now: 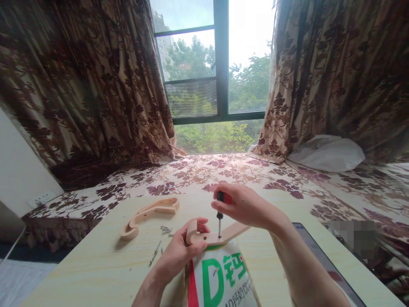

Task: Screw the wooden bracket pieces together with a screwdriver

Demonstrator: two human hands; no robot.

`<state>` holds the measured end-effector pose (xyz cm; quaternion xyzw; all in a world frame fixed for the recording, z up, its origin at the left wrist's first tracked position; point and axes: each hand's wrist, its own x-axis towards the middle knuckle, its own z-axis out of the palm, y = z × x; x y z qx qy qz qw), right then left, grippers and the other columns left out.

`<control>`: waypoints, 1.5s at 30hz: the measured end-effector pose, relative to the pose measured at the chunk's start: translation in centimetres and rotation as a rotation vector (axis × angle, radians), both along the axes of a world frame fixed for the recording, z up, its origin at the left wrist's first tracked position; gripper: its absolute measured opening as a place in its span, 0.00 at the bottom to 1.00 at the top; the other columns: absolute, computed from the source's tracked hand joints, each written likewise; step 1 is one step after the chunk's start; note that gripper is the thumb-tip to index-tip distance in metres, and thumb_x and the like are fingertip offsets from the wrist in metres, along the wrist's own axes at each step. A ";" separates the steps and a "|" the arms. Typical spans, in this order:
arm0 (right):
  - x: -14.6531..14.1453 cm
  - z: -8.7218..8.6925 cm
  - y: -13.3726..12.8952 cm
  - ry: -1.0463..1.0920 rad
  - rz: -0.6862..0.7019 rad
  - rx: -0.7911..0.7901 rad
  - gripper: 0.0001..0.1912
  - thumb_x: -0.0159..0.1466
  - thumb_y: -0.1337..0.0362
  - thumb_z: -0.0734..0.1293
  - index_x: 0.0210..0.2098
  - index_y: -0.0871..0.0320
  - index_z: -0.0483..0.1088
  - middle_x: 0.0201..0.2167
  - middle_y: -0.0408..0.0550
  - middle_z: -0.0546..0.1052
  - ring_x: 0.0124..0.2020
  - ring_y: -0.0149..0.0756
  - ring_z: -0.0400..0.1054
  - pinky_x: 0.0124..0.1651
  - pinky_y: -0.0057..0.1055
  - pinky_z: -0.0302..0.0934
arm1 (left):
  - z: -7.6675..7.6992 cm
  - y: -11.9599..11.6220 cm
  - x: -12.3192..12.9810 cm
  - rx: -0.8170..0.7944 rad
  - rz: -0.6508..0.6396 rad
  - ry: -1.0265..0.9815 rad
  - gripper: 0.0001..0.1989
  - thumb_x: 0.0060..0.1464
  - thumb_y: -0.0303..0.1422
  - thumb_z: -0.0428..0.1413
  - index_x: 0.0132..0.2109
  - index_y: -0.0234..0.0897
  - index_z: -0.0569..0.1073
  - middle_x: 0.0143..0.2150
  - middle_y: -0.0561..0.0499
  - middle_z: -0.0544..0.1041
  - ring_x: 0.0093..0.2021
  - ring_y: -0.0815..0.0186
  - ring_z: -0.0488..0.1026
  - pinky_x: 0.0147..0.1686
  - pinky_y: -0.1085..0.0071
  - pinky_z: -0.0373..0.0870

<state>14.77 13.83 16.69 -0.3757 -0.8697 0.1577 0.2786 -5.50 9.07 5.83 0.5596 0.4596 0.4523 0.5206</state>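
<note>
My right hand [238,204] is closed around the black and red handle of a screwdriver [220,218], which stands nearly upright. Its tip meets a hole in a curved wooden piece [230,233]. The hooked left end of that piece is gripped by my left hand [187,245], thumb in front and fingers behind. Another dark hole shows beside the thumb. Beneath the wood is a white package [220,277] with green and red print. My right forearm hides part of the wood's far end.
A matching curved wooden piece [147,216] lies on the pale table [96,264] at left. Several small screws [165,230] and a thin metal bit [155,253] rest near my left hand. A tablet-like device [322,260] lies at right. Behind is a flower-patterned cloth [220,170] below the window.
</note>
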 end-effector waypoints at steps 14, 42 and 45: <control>-0.1 -0.5 0.2 0.077 0.109 -0.059 0.10 0.58 0.67 0.63 0.40 0.57 0.69 0.24 0.40 0.69 0.26 0.28 0.60 0.29 0.27 0.52 | 0.2 -0.1 0.1 -0.022 0.003 -0.010 0.28 0.40 0.42 0.64 0.49 0.40 0.69 0.43 0.51 0.70 0.38 0.67 0.67 0.36 0.72 0.62; 0.2 -0.3 0.4 0.031 0.029 -0.054 0.03 0.59 0.64 0.63 0.31 0.57 0.66 0.23 0.40 0.68 0.25 0.28 0.59 0.28 0.27 0.50 | 0.5 -0.4 0.2 -0.034 0.085 0.023 0.26 0.37 0.42 0.65 0.45 0.40 0.72 0.42 0.51 0.72 0.35 0.68 0.67 0.35 0.73 0.62; 0.1 -0.4 0.5 0.036 0.012 -0.040 0.05 0.59 0.62 0.64 0.33 0.58 0.67 0.24 0.41 0.69 0.26 0.29 0.59 0.29 0.27 0.51 | -0.1 -0.2 -0.1 -0.021 0.090 0.034 0.26 0.36 0.42 0.64 0.45 0.40 0.72 0.41 0.51 0.72 0.33 0.68 0.66 0.34 0.73 0.63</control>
